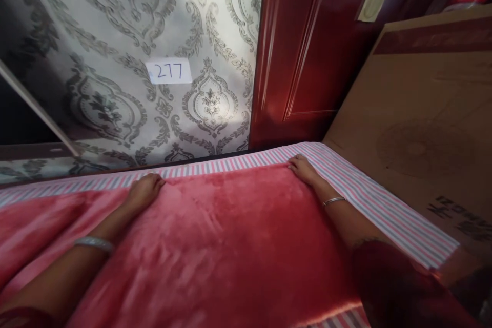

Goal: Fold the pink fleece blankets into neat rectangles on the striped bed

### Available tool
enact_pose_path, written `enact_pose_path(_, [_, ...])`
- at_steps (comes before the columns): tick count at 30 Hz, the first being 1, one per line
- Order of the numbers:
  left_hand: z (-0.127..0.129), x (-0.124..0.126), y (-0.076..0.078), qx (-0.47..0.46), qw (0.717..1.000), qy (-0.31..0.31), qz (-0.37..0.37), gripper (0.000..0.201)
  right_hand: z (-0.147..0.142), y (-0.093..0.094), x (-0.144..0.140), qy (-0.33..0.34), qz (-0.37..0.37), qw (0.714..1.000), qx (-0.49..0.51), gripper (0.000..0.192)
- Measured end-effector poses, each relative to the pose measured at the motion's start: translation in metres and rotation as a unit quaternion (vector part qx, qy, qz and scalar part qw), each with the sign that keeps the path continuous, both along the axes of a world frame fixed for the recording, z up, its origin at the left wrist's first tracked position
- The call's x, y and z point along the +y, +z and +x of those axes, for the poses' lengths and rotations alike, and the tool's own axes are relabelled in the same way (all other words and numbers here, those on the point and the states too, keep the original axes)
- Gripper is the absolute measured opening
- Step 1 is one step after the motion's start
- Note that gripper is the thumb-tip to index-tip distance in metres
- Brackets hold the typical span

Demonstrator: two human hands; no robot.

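Note:
A red plush blanket [223, 246] lies spread over a bed covered with a pink, white and grey striped sheet [384, 205]. My left hand [145, 188] grips the blanket's far edge at the left, fingers curled on the fabric. My right hand [303, 168] holds the same edge at its far right corner, next to the striped sheet. Both wrists wear silver bangles. Both arms reach forward across the blanket.
A patterned grey wall [115, 36] with a paper label reading 277 [169, 70] stands behind the bed. A dark red door [307, 46] is to the right of it. A large cardboard box [423, 128] leans along the bed's right side.

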State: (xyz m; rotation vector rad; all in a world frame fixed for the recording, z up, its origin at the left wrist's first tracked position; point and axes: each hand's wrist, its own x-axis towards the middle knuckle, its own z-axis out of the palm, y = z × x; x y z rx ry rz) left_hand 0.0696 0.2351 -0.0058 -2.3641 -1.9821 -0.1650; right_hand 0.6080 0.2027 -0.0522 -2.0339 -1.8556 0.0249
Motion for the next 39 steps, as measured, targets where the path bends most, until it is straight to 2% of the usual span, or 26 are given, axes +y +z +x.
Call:
enact_pose_path(5, [0.0, 0.013, 0.001, -0.04, 0.998, 0.032, 0.049, 0.03, 0.0, 0.001, 0.008, -0.07, 0.01, 0.997, -0.008, 0.024])
enact_pose_path(11, [0.006, 0.023, -0.01, 0.019, 0.999, 0.006, -0.048, 0.03, -0.01, -0.001, 0.009, -0.102, -0.013, 0.995, 0.007, 0.021])
enact_pose_path(14, [0.009, 0.02, -0.007, 0.041, 0.998, 0.0, -0.054, 0.037, -0.009, 0.005, 0.004, -0.101, -0.026, 0.994, 0.036, 0.024])
enact_pose_path(18, [0.011, 0.019, 0.003, 0.055, 0.995, -0.038, -0.072, 0.05, 0.003, 0.013, -0.019, -0.113, -0.034, 0.989, 0.086, 0.047])
enact_pose_path(21, [0.01, 0.024, 0.005, 0.071, 0.992, -0.031, -0.1, 0.051, 0.012, 0.016, -0.049, -0.141, -0.046, 0.981, 0.121, 0.056])
enact_pose_path(26, [0.002, 0.033, 0.003, 0.082, 0.99, 0.007, -0.112, 0.054, 0.021, 0.018, -0.101, -0.176, -0.076, 0.965, 0.18, 0.045])
enact_pose_path(31, [0.001, 0.033, 0.009, 0.118, 0.984, 0.031, -0.132, 0.05, 0.018, 0.014, -0.135, -0.168, -0.101, 0.948, 0.249, 0.037])
enact_pose_path(36, [0.016, 0.017, 0.018, 0.159, 0.976, 0.061, -0.132, 0.047, 0.011, 0.006, -0.141, -0.176, -0.076, 0.947, 0.257, 0.027])
enact_pose_path(39, [0.023, 0.01, 0.023, 0.161, 0.978, 0.077, -0.111, 0.044, 0.022, 0.011, -0.136, -0.188, -0.05, 0.949, 0.248, 0.022])
